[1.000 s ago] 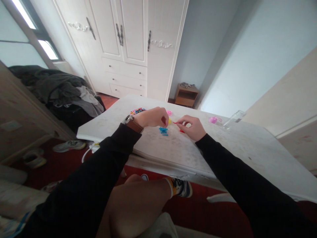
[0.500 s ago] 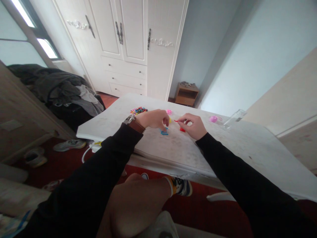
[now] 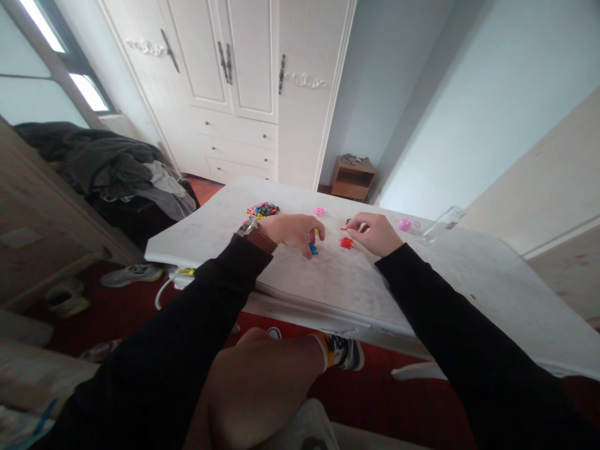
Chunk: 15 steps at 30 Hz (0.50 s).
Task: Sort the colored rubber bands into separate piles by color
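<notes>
My right hand [image 3: 375, 234] is closed in a pinch on a small thin red piece [image 3: 344, 229], just above a little heap of red pieces [image 3: 347, 242] on the white table [image 3: 319, 281]. To its left my left hand [image 3: 300, 233], with a watch at the wrist, hovers palm down. Its thumb and forefinger are apart, holding nothing that I can see. Under that hand lie small blue pieces [image 3: 314, 249], partly hidden by the thumb. A bit of yellow [image 3: 317, 232] shows between its fingers. The pieces are too small to name.
A mixed-colour heap [image 3: 263, 210] lies at the table's back left, beside a pink group [image 3: 319, 212]. Some black bits [image 3: 348, 221] show behind my right hand. Farther right are a pink round object [image 3: 405, 224] and a clear container [image 3: 443, 224]. A white wardrobe [image 3: 253, 140] stands behind.
My right hand has shifted slightly right with the red piece, uncovering more of the red heap. My left hand has moved slightly down and right over the blue pieces, its fingers still apart.
</notes>
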Motion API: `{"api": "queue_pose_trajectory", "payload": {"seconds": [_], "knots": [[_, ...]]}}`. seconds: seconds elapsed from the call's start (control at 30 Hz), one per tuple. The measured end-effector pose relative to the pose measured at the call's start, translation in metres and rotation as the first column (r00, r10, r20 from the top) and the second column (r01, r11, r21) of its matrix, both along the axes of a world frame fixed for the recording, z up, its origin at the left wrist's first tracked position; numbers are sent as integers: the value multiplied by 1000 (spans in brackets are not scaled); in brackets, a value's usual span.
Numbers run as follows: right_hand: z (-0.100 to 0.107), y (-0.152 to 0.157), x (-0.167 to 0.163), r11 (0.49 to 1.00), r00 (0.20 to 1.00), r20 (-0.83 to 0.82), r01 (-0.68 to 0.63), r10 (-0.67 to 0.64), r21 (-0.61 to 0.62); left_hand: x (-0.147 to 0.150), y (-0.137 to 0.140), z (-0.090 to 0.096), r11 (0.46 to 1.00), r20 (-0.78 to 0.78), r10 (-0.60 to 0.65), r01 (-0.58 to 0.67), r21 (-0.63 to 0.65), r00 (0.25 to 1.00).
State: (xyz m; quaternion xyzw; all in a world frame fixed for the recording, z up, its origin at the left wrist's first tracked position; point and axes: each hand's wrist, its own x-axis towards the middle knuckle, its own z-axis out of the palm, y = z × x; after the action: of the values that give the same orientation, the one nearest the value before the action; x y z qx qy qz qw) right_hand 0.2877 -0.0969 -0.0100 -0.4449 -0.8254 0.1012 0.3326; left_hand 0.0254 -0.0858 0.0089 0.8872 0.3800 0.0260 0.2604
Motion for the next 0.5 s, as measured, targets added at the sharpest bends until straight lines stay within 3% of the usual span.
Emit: {"api": "queue_pose_trajectory", "payload": {"seconds": [0.13,0.5], "knots": [[5,6,20,995,993,85,-78,84,-62,-3,3,-2,1000,19,-16,16,4,1000],[-13,15,24,989,995,98,-7,22,-145,-8,1,7,998,-10,59,-58,34,998]]}}
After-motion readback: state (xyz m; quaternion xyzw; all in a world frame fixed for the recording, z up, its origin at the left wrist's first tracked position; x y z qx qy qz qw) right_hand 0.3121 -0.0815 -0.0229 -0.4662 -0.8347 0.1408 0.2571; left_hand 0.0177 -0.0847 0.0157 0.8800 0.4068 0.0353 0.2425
